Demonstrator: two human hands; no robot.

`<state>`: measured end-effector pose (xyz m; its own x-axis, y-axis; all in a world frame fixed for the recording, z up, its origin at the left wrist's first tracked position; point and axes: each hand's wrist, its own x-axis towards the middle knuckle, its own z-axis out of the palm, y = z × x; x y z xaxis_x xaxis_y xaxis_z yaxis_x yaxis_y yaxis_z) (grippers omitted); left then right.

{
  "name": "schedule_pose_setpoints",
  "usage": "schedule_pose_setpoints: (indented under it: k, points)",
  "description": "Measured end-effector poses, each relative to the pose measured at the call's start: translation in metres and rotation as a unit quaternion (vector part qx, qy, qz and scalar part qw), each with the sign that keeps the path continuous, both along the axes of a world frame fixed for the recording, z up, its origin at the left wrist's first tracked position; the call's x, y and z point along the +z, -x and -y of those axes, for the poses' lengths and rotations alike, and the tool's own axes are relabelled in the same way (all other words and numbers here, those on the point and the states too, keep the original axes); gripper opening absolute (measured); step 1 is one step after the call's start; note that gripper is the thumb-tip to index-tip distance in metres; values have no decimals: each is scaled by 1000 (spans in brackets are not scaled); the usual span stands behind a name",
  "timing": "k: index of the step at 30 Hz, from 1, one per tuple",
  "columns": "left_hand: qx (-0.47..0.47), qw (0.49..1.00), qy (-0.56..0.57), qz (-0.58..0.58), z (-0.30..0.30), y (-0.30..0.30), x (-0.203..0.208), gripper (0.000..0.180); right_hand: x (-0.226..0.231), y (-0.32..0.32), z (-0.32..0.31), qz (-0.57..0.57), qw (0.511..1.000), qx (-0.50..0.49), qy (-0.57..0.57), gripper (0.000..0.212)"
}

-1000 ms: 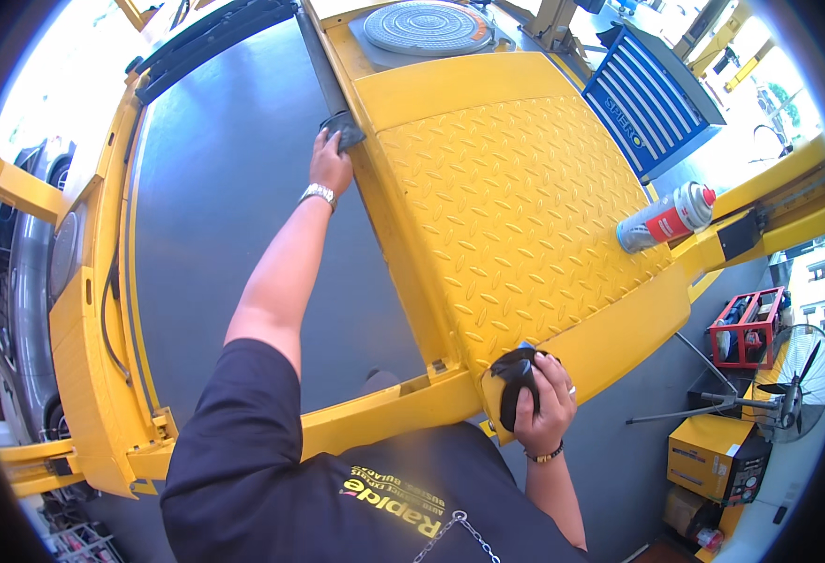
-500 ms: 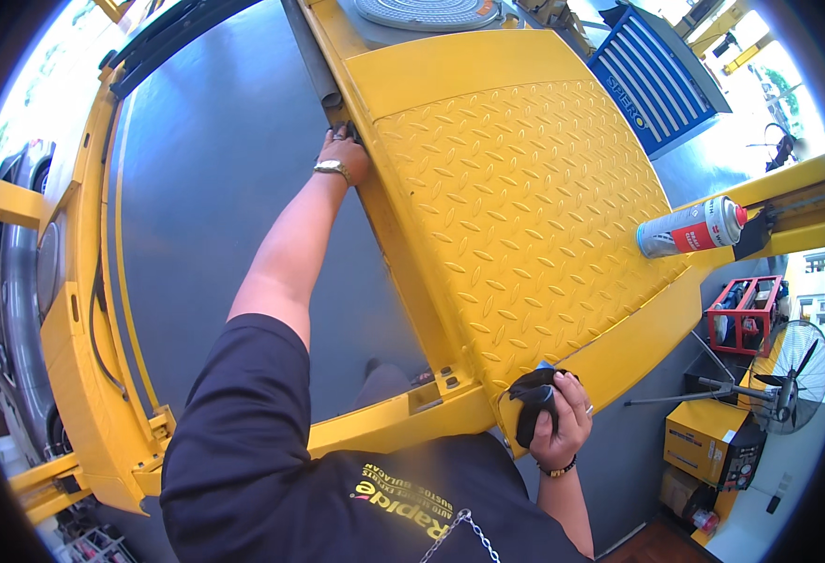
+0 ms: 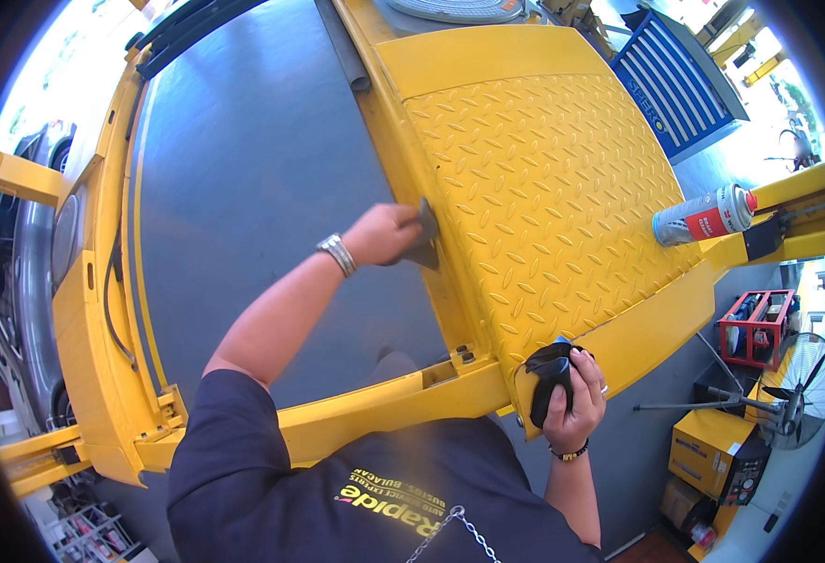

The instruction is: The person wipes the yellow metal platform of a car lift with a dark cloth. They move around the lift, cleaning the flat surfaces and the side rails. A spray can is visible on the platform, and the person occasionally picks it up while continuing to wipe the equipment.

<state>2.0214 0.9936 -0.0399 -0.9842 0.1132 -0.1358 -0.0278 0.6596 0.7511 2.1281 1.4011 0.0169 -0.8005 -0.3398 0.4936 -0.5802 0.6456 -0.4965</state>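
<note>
My left hand [image 3: 384, 235] is closed on a dark grey rag [image 3: 422, 239], which lies against the inner side of the yellow lift runway [image 3: 445, 272]. My right hand [image 3: 574, 399], at the runway's near corner, grips a bunched black cloth [image 3: 551, 383] with a bit of blue showing at its top; whether it is a rag or a glove I cannot tell. Between the hands stretches the raised-pattern yellow ramp plate [image 3: 563, 197]. A spray can [image 3: 705, 218] with a red cap lies tilted on its far right edge.
A second yellow runway [image 3: 98, 347] stands to the left across the grey floor [image 3: 253, 169], joined by a yellow crossbeam [image 3: 384, 405] near my body. On the right are a blue tool cabinet [image 3: 680, 80], a red frame rack [image 3: 758, 328], a fan [image 3: 793, 389] and a yellow machine [image 3: 708, 450].
My left hand has come back toward me along the runway's inner side, and the grey rag now shows in it. My right hand keeps its hold on the black cloth. The view has shifted slightly.
</note>
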Motion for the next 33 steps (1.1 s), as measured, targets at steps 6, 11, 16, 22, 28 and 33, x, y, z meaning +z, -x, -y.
schedule_pose_setpoints:
  k: [6, 11, 16, 22, 28, 33]
  points:
    - [293, 956, 26, -13, 97, 86, 35, 32, 4, -1, 0, -5, 1000, -3, -8, 29]
    - [291, 892, 277, -209, 138, 154, 0, 33, 3, 0, 0, -3, 1000, -2, -12, 30]
    - [249, 902, 323, -145, 140, 214, -36, 30, 7, 1, -2, 10, 1000, -3, -25, 34]
    - [102, 885, 453, 1, 145, 250, -76, 40, -1, -8, -8, 15, 999, -19, -33, 37]
    - [83, 863, 493, 67, 112, 220, -71, 48, 2, -9, -7, 30, 998, -18, -59, 37]
    - [44, 887, 459, -5, 81, 178, -78, 47, 2, -5, -5, 22, 998, -10, -58, 35]
